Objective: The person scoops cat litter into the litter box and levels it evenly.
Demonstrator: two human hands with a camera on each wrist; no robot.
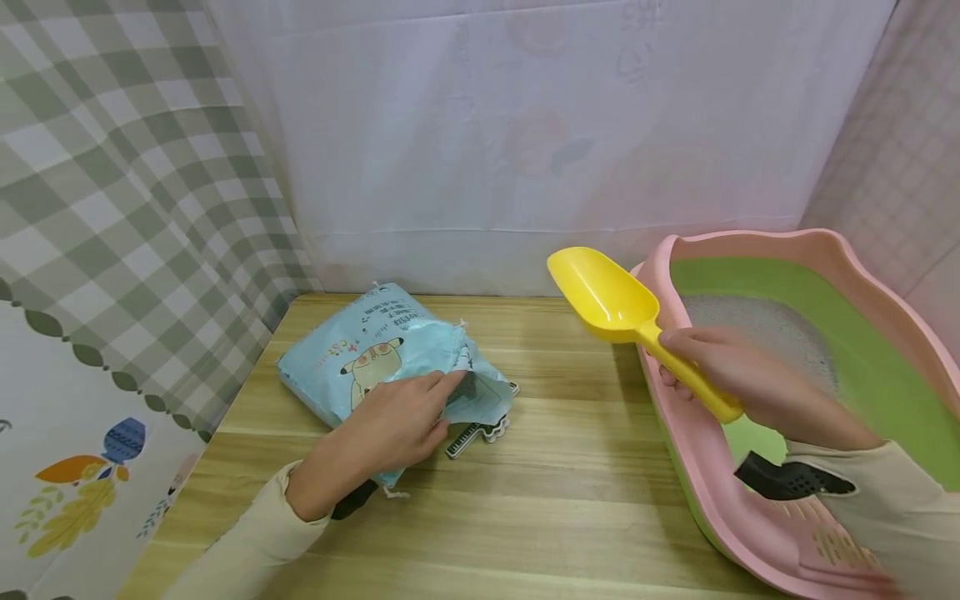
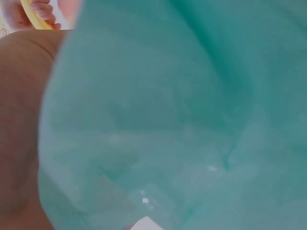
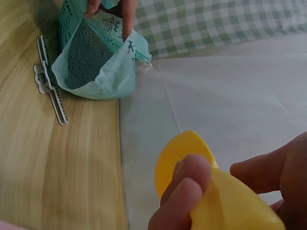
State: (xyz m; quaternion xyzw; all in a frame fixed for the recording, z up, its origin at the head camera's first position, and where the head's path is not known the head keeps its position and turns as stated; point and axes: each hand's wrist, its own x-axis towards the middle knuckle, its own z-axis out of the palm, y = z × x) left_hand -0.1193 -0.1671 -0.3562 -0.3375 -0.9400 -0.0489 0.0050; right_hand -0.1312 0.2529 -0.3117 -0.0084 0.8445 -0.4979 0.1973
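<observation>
A light-blue bag (image 1: 408, 333) of grey granules, printed with a cartoon animal, lies on the table with its mouth open. My left hand (image 1: 397, 421) grips the edge of that mouth; in the right wrist view its fingers (image 3: 128, 17) hold the rim and dark granules show inside. Blue plastic fills most of the left wrist view. My right hand (image 1: 723, 367) holds a yellow scoop (image 1: 611, 296) by its handle, over the near side of a pink and green litter box (image 1: 757, 242). The scoop's bowl points up and left, and no granules are visible in it.
A bag-sealing clip (image 1: 480, 433) with a black and white pattern lies partly beneath the bag on the wooden table (image 1: 555, 500). Grey litter (image 1: 757, 329) covers part of the box floor. White cloth (image 1: 525, 125) hangs behind, checked cloth (image 1: 142, 158) at left.
</observation>
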